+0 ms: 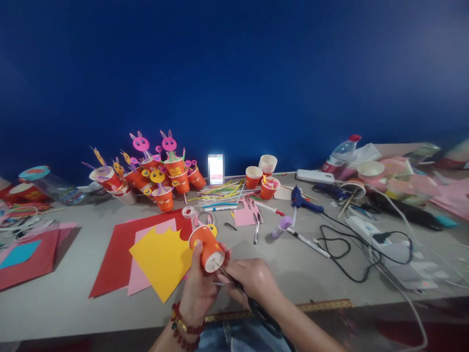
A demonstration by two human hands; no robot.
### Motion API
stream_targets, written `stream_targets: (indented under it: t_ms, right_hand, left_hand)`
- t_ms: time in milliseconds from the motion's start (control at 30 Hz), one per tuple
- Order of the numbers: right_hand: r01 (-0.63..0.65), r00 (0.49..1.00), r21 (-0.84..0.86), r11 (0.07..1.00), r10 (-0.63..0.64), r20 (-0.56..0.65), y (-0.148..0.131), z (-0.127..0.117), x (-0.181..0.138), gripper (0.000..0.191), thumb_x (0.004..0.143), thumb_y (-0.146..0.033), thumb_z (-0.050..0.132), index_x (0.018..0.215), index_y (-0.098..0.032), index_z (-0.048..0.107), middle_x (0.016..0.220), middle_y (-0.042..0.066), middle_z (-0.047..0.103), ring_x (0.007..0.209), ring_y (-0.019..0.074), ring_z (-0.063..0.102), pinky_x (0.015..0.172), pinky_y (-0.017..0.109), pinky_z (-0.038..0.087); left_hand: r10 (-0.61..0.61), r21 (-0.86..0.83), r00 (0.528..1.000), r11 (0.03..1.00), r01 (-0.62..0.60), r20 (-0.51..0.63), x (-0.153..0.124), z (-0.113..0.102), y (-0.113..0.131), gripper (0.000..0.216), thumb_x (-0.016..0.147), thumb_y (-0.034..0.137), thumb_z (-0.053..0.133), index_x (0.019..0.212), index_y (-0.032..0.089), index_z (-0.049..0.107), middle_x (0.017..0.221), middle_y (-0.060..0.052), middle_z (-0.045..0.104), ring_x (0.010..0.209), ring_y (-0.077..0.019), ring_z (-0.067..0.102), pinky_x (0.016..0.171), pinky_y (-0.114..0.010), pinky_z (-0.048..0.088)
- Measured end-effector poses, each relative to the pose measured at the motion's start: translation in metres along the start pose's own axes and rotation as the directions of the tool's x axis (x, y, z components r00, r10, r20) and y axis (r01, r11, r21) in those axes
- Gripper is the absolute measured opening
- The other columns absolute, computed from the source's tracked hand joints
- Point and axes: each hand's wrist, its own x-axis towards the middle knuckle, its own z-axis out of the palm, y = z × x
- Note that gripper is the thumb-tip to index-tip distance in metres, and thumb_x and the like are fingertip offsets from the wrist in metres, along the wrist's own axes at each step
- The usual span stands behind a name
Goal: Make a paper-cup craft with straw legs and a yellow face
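My left hand (201,288) is wrapped round an orange paper cup (205,243), tipped so that its white base faces me. In my right hand (252,278) is a pair of scissors (240,288) with dark handles, its blades apart. One blade tip meets the cup's base; whether it has gone through, I cannot tell. Just behind the cup are rolls of clear tape (188,212). Yellow paper (164,259) with scalloped cutouts along its top edge lies left of the cup, over pink and red sheets (113,259).
Decorated cups with paper rabbit faces (169,143) stand at the back left. Coloured sticks (220,191), plain cups (253,177) and a blue glue gun (306,201) lie along the back. A purple-capped glue stick (281,227), markers (308,243) and a cabled power strip (377,239) are rightward.
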Motion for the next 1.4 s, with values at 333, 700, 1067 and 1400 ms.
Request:
stream_targets:
  t_ms: [333,700,1067,1400]
  right_hand:
    - [-0.381,0.862,0.459,0.803,0.488,-0.137,-0.021,0.012,0.005,0.018,0.082,-0.033,0.061,0.078,-0.021,0.073,0.067,0.001,0.068,0.059,0.0176,0.062,0.058,0.024,0.049]
    - [-0.393,0.834,0.607,0.691,0.546,-0.081,-0.023,0.012,0.007,0.014,0.076,-0.024,0.055,0.072,-0.018,0.067,0.062,0.001,0.063,0.054,0.0159,0.055,0.053,0.025,0.045]
    - [-0.426,0.787,0.584,0.69,0.602,-0.137,-0.009,0.029,-0.015,0.026,0.084,-0.044,0.06,0.074,-0.021,0.068,0.06,0.005,0.067,0.052,0.0215,0.06,0.049,0.029,0.048]
    - [-0.463,0.881,-0.031,0.886,0.457,-0.122,0.078,-0.011,-0.055,0.022,0.084,-0.029,0.049,0.086,-0.023,0.071,0.069,0.005,0.074,0.059,0.0218,0.067,0.057,0.027,0.049]
  left_hand:
    - [0.032,-0.08,0.999,0.996,-0.029,0.034,-0.002,0.006,-0.009,0.037,0.089,0.046,0.065,0.107,0.014,0.071,0.101,-0.01,0.078,0.089,-0.0233,0.075,0.094,-0.037,0.057]
    - [0.099,-0.016,0.991,0.995,-0.098,0.094,0.001,0.001,-0.02,0.043,0.076,0.048,0.078,0.1,0.013,0.075,0.097,-0.011,0.078,0.106,-0.0307,0.071,0.103,-0.043,0.051]
    - [0.271,0.105,0.953,0.952,-0.286,0.139,0.003,-0.005,-0.03,0.039,0.074,0.047,0.08,0.1,0.018,0.073,0.106,-0.013,0.075,0.114,-0.0345,0.065,0.099,-0.044,0.051]
    - [0.519,0.569,0.79,0.559,-0.603,0.326,0.006,-0.043,0.015,0.064,0.046,0.0,0.089,0.103,0.025,0.072,0.112,-0.009,0.072,0.128,-0.0352,0.053,0.114,-0.042,0.037]
